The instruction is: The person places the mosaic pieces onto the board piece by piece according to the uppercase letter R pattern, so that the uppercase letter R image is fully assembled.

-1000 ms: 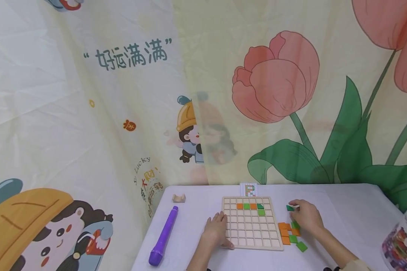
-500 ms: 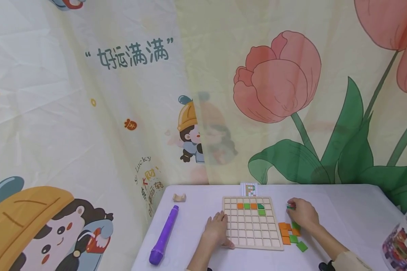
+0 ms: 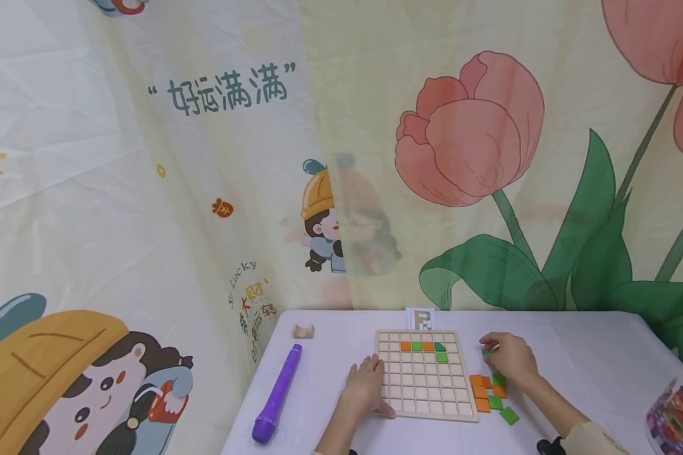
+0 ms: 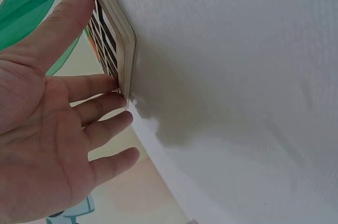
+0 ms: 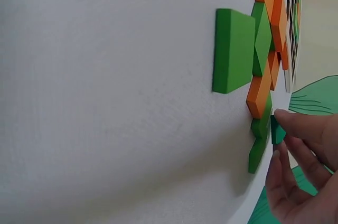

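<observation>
A square wooden grid board (image 3: 415, 393) lies on the table, with an orange, green, orange and dark green tile in one row and a light green tile (image 3: 441, 357) beneath the last. My left hand (image 3: 365, 385) rests along the board's left side, fingers extended; in the left wrist view its thumb and fingertips touch the wooden edge (image 4: 127, 49). Right of the board, my right hand (image 3: 511, 357) pinches a small dark green tile (image 5: 278, 130) between thumb and fingers. Near that hand lie loose orange tiles (image 3: 480, 392) and green tiles (image 3: 509, 416).
Behind the board lies a small pattern card (image 3: 420, 318). To the left are a purple microphone-shaped stick (image 3: 277, 395) and a small notched wooden block (image 3: 303, 331). A white tub (image 3: 680, 404) with a colourful label stands at the right edge, and a printed curtain hangs behind.
My right fingers have turned the dark green tile, which showed more of its face a second ago. The left hand stays on the board.
</observation>
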A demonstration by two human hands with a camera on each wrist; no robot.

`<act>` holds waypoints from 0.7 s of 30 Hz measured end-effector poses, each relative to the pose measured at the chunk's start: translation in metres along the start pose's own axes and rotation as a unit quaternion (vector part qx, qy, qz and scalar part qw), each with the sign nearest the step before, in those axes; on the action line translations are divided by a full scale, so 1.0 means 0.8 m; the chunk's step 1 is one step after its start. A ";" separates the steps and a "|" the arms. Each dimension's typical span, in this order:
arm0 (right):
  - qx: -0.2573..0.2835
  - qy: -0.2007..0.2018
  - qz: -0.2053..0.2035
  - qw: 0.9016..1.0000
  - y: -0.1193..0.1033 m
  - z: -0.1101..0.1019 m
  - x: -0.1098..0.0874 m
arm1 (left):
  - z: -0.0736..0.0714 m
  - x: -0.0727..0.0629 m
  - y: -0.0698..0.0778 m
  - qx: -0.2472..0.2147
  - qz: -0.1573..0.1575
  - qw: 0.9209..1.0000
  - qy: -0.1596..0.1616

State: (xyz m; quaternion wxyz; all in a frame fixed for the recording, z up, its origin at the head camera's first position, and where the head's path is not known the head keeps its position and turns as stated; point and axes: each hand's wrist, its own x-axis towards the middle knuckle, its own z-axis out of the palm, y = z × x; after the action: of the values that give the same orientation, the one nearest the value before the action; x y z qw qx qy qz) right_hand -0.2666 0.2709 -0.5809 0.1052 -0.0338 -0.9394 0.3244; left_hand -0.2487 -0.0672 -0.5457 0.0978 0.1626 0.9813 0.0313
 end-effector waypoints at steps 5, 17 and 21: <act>0.004 -0.004 -0.016 1.000 0.002 -0.004 -0.003 | 0.004 0.001 0.000 0.000 -0.003 1.000 -0.007; 0.011 -0.006 -0.028 1.000 -0.011 -0.009 0.000 | 0.000 0.001 0.000 0.001 -0.001 1.000 0.003; 0.022 -0.006 -0.035 0.999 -0.020 -0.009 -0.001 | 0.001 0.000 0.000 -0.003 0.000 1.000 0.002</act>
State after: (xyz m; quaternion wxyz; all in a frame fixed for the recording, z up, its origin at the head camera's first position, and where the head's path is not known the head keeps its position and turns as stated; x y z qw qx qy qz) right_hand -0.2640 0.2630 -0.5657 0.1113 0.0036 -0.9332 0.3417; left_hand -0.2489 -0.0670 -0.5462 0.0963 0.1623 0.9814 0.0348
